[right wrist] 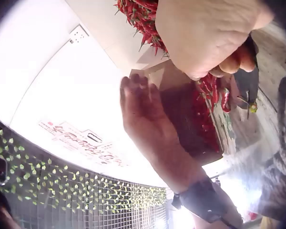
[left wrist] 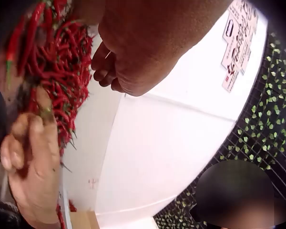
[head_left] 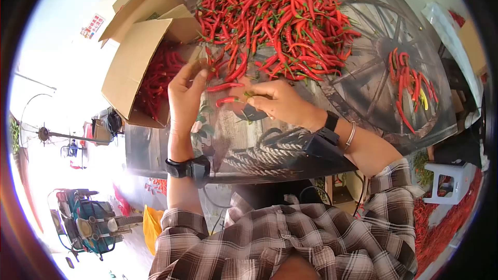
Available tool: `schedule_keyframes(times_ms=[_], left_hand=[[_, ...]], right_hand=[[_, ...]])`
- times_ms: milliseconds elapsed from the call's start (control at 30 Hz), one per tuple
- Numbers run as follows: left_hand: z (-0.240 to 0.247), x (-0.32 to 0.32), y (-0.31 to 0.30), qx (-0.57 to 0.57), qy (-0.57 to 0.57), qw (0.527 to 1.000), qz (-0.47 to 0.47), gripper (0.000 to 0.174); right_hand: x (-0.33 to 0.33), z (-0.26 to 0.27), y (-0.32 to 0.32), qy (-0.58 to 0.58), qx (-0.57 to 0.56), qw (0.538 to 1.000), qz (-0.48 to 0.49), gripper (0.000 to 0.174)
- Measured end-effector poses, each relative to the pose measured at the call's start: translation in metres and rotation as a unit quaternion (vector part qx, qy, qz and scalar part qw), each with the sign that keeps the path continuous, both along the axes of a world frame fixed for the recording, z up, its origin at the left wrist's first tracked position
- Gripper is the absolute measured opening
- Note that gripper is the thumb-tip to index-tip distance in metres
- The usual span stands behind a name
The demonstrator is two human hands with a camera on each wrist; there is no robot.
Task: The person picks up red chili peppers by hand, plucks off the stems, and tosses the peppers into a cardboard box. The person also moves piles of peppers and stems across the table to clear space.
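My right hand (head_left: 288,105) pinches the green stem end of a red chili pepper (head_left: 226,101) between thumb and index finger, low over the table. The pepper points left, toward my other hand. Another red chili (head_left: 224,87) lies just beyond it. My left hand (head_left: 187,96) is raised beside the cardboard box, fingers loosely bent, with nothing showing in its grasp; the right wrist view shows this hand (right wrist: 145,112) with fingers apart from any pepper. Beyond both hands spreads a large heap of red chilies (head_left: 280,15) with green stems.
An open cardboard box (head_left: 129,72) holding red chilies stands at the left edge. A small group of chilies (head_left: 410,80), one yellow, lies at the right on the wheel-patterned tabletop (head_left: 363,72). A pale plastic stool (head_left: 450,182) stands on the floor at the right.
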State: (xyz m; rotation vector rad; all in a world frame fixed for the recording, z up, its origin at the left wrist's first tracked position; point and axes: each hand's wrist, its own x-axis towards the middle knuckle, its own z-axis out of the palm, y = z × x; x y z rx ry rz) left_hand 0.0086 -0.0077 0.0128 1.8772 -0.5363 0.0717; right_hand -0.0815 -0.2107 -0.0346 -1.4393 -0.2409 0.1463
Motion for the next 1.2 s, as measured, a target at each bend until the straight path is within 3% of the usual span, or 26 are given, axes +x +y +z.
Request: schedule_keyframes(times_ms=[167,233,267,333,500,533,733,933,1033,1100,1200], left_hand=[[-0.023,0.002,0.011,0.033,-0.026,0.999,0.009,0.025],[-0.024,0.002,0.007,0.084,-0.05,0.995,0.023,0.023],[-0.023,0.005,0.005,0.092,-0.072,0.993,0.028,0.022],[-0.013,0.015,-0.004,0.13,-0.11,0.985,0.027,0.021],[-0.025,0.07,-0.029,0.257,-0.272,0.927,0.02,0.02],[-0.028,0.077,-0.036,0.274,-0.268,0.923,0.025,0.023],[-0.039,0.098,-0.054,0.354,-0.221,0.908,0.034,0.023],[-0.02,0.087,-0.044,0.328,-0.15,0.93,0.071,0.029],[-0.002,0.083,-0.031,0.279,-0.167,0.939,0.113,0.03],[0.02,0.072,-0.034,0.278,-0.181,0.936,0.114,0.03],[0.043,0.049,-0.061,0.183,-0.148,0.971,0.051,0.024]], right_hand=[[-0.003,0.003,0.001,-0.069,-0.056,0.996,0.016,0.026],[-0.003,0.007,0.0,-0.175,-0.158,0.972,-0.018,0.024],[-0.001,0.005,0.003,-0.175,-0.158,0.972,-0.016,0.024],[0.001,-0.002,0.009,-0.261,-0.153,0.947,-0.11,0.015],[-0.003,0.003,0.003,-0.216,-0.196,0.953,-0.087,0.014],[-0.003,0.002,0.001,-0.2,-0.216,0.953,-0.073,0.021],[-0.003,0.002,0.001,-0.227,-0.196,0.951,-0.073,0.02],[-0.001,-0.005,0.002,-0.241,-0.202,0.945,-0.092,0.014],[-0.001,-0.006,0.001,-0.227,-0.193,0.951,-0.086,0.015],[-0.001,-0.009,0.001,-0.235,-0.191,0.949,-0.09,0.015],[0.0,-0.01,0.004,-0.237,-0.188,0.949,-0.088,0.016]])
